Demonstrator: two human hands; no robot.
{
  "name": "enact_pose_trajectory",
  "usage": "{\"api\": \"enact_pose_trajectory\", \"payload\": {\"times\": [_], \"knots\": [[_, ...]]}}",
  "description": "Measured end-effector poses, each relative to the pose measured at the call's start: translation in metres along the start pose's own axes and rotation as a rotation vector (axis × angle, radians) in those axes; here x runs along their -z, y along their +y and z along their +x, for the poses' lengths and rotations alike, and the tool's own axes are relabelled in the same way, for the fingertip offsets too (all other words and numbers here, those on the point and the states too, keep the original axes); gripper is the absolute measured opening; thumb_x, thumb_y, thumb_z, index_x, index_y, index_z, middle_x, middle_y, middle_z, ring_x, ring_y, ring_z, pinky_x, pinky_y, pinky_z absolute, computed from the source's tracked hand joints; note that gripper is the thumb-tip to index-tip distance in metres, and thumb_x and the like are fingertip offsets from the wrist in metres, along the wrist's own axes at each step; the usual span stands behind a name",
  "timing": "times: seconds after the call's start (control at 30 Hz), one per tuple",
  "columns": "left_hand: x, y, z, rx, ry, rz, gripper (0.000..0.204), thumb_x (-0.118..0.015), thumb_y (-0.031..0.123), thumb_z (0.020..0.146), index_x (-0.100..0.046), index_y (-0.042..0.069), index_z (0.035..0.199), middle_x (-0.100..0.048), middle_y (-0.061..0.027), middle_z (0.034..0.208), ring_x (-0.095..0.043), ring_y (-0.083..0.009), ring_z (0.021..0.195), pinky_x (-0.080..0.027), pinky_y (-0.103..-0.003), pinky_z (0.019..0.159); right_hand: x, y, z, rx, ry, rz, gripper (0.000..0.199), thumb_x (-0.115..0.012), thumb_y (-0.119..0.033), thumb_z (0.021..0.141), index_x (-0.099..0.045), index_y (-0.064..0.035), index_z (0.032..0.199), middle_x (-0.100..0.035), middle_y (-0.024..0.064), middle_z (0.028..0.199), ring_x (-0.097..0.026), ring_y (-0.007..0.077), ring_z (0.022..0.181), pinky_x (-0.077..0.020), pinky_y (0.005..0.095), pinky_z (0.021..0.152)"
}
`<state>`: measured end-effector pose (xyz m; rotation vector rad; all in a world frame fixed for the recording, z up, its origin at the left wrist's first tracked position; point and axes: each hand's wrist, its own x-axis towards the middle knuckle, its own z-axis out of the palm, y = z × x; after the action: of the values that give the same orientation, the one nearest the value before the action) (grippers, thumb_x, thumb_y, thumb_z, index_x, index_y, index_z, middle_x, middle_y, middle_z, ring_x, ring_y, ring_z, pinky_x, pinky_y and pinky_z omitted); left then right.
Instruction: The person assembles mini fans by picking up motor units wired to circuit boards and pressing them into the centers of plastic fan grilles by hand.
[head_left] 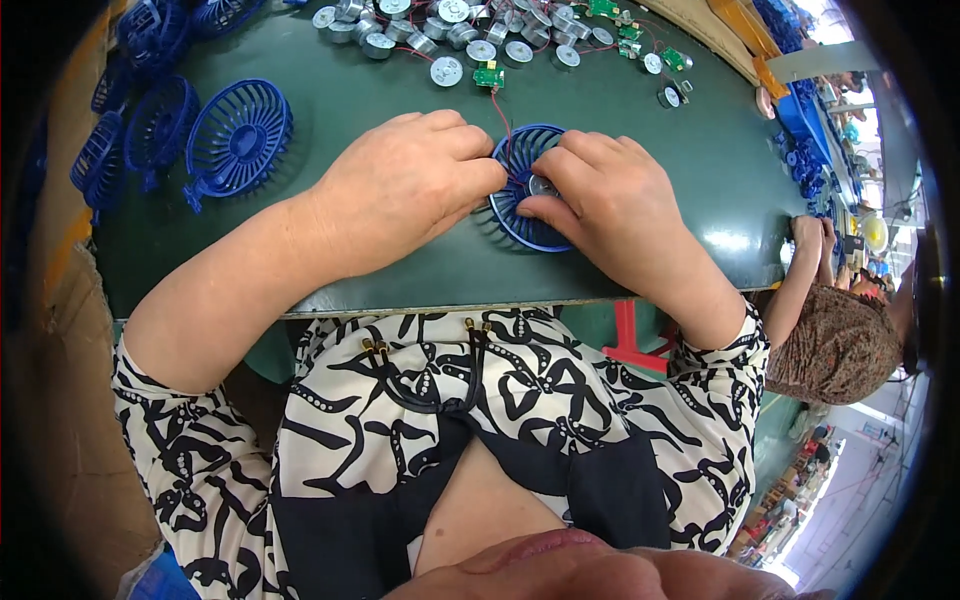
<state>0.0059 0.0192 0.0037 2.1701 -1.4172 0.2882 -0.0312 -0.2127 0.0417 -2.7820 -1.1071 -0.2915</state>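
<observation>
A round blue slatted fan cover (535,238) lies on the bench in front of me, between my hands. My right hand (612,195) pinches a small silvery motor (541,187) at the cover's middle with thumb and forefinger. My left hand (410,190) is closed at the cover's left rim, its fingertips beside a thin red wire (503,115); what they grip is hidden. That wire runs from the cover up to a small green circuit board (489,76) lying on the bench.
Several silvery motors (446,71) with wires and green boards are heaped at the far side of the green bench (340,285). More blue fan covers (240,138) stand at the left. To the right, another person's arms (800,260) rest at the bench near blue parts (803,165).
</observation>
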Motion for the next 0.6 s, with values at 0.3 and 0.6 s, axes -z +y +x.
{"api": "enact_pose_trajectory", "payload": {"times": [0.3,0.6], "knots": [[-0.003,0.008,0.023,0.044,-0.054,-0.009,0.022,-0.070,0.008,0.075,-0.064,0.007,0.097,-0.062,-0.0088,0.098,-0.059,-0.0295,0.092,-0.049,-0.040,0.078,0.003,0.022,-0.036,0.097,0.116,0.209,0.051,-0.075,-0.037,0.075,-0.063,-0.0092,0.116,-0.060,0.0079,0.106,-0.061,0.0251,0.091,-0.0480,0.0373,0.072],[0.020,0.029,0.034,-0.044,0.041,0.093,0.038,-0.074,0.004,0.069,-0.065,0.005,0.106,-0.060,-0.0151,0.118,-0.059,-0.0364,0.108,-0.049,-0.043,0.089,-0.024,0.017,-0.060,0.055,0.209,0.070,0.054,-0.076,-0.027,0.074,-0.063,-0.0073,0.122,-0.061,0.0078,0.117,-0.062,0.0230,0.095,-0.0474,0.0355,0.074]]}}
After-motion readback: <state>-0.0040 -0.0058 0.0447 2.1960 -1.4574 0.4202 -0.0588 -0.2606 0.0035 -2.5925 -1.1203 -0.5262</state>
